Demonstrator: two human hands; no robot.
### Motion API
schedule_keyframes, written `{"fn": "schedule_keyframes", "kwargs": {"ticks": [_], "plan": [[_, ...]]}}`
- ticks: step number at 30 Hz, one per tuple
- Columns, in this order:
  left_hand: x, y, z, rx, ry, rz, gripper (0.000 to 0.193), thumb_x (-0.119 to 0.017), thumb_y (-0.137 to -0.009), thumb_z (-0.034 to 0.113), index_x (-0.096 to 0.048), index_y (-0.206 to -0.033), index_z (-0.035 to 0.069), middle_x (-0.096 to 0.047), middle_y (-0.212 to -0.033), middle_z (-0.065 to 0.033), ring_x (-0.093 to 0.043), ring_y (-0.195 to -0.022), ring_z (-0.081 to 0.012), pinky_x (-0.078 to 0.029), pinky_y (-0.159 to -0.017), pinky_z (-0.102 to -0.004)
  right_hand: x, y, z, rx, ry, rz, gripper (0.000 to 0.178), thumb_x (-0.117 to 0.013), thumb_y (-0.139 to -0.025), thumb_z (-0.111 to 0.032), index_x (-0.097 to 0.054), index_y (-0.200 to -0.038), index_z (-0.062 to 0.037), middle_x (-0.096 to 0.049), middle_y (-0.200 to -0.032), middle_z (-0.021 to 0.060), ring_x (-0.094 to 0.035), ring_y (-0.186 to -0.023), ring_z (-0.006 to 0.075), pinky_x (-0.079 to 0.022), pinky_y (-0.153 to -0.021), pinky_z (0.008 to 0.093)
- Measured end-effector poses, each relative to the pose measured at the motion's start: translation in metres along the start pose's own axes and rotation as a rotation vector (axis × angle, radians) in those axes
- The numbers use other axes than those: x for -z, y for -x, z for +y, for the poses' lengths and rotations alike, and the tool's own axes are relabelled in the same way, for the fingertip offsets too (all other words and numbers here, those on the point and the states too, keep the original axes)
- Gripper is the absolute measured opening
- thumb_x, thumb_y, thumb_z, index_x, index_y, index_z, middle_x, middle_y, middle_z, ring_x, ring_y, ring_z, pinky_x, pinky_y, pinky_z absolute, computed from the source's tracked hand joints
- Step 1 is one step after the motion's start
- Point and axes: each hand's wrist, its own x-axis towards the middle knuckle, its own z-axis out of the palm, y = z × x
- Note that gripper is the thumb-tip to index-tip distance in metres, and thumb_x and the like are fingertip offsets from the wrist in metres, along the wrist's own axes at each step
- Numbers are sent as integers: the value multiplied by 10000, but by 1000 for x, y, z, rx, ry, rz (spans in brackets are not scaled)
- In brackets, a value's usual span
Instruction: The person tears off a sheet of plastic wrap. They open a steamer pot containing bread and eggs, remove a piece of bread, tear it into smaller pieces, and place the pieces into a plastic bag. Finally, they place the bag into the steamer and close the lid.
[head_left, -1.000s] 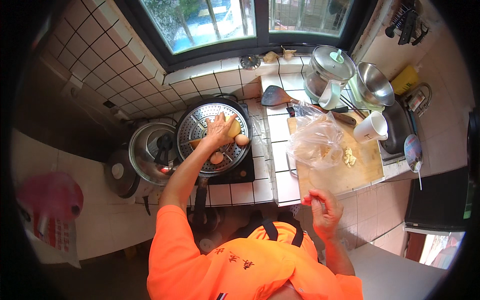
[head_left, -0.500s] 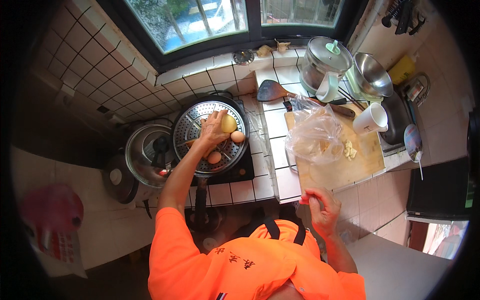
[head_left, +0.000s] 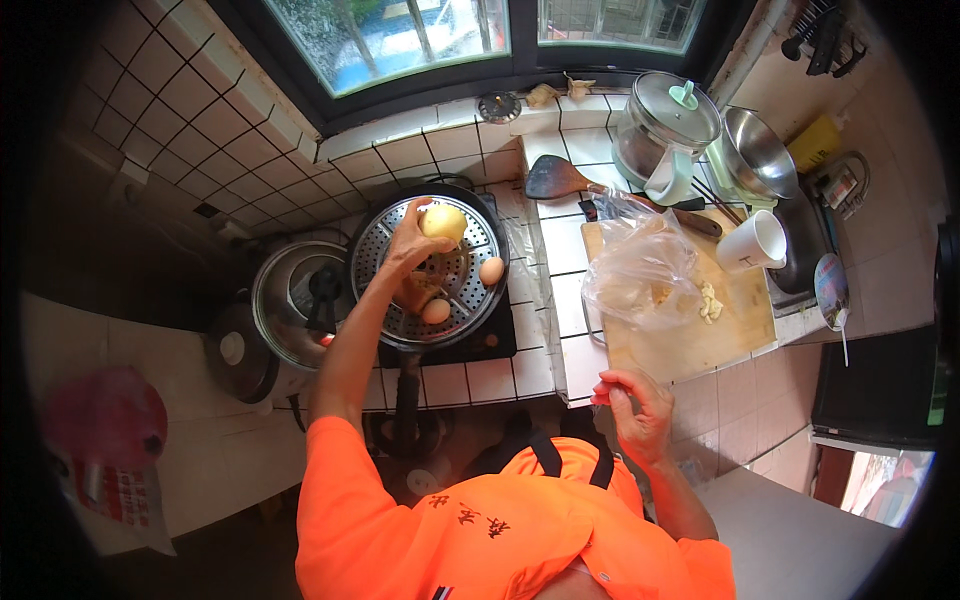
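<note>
My left hand (head_left: 407, 245) is over a round perforated metal steamer tray (head_left: 378, 250), with its fingers closed around a round pale-yellow fruit or vegetable (head_left: 443, 224). Below and right of that hand, two brown eggs lie on the tray: one egg (head_left: 491, 270) near the right rim, another egg (head_left: 436, 311) toward the front. A brownish piece (head_left: 415, 293), partly behind my wrist, is too unclear to name. The tray sits in a black pan (head_left: 408, 390) whose handle points toward me. In front of the counter hangs my right hand (head_left: 640, 408), fingers pinched together; what they hold, if anything, is hidden.
Left of the pan stands a steel pot (head_left: 275, 300). To the right, a wooden board (head_left: 650, 350) bears a plastic bag (head_left: 640, 265), pale chopped pieces (head_left: 710, 303) and a white cup (head_left: 750, 242). Behind are a wooden spatula (head_left: 555, 178), a lidded glass kettle (head_left: 650, 140) and a steel bowl (head_left: 758, 155).
My left hand has shifted slightly up and left over the tray, and the yellow round thing in it shows more fully. My right hand stays nearly where it was. The view has shifted slightly.
</note>
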Motion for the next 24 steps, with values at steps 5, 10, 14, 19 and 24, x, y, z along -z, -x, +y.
{"fn": "schedule_keyframes", "kwargs": {"ticks": [5, 10, 14, 19, 24], "plan": [[25, 18, 39, 55, 807, -72, 513, -642, -776, 175, -445, -1219, 10, -576, -1057, -109, -576, -947, -193, -479, -806, -329, -15, -29, 5, 50, -14, -28, 170, -523, -855, 40, -603, -1005, 39, -631, -875, 118, -638, -741, 154, -529, -684, 263], [23, 70, 84, 192, 1384, -379, 509, -435, -907, 344, -419, -1301, 23, -516, -1247, -170, -514, -1142, -323, -431, -942, -483, -45, -112, -3, 137, -53, -169, 411, -614, -839, -61, -501, -1232, -25, -615, -1036, 99, -609, -878, 150, -495, -698, 252], [5, 101, 87, 351, 1470, -543, 512, -402, -927, 379, -420, -1309, 39, -501, -1276, -169, -525, -1128, -357, -478, -877, -496, -73, -150, 1, 56, -144, -370, 600, -653, -849, -180, -371, -1363, -52, -537, -1211, 106, -568, -991, 149, -490, -745, 252], [-15, 128, 84, 401, 1373, -528, 518, -373, -942, 420, -428, -1295, 44, -557, -1193, -151, -577, -1037, -362, -528, -763, -452, -91, -156, 9, -114, -452, -638, 682, -676, -843, -271, -327, -1393, -69, -533, -1227, 106, -524, -1072, 160, -456, -872, 302], [-17, 132, 75, 435, 1266, -674, 538, -335, -951, 467, -424, -1279, 51, -566, -1160, -135, -596, -1006, -317, -527, -776, -408, -90, -146, 15, -241, -564, -704, 561, -665, -848, -193, -423, -1331, -41, -581, -1168, 103, -544, -1074, 157, -455, -905, 311]]}}
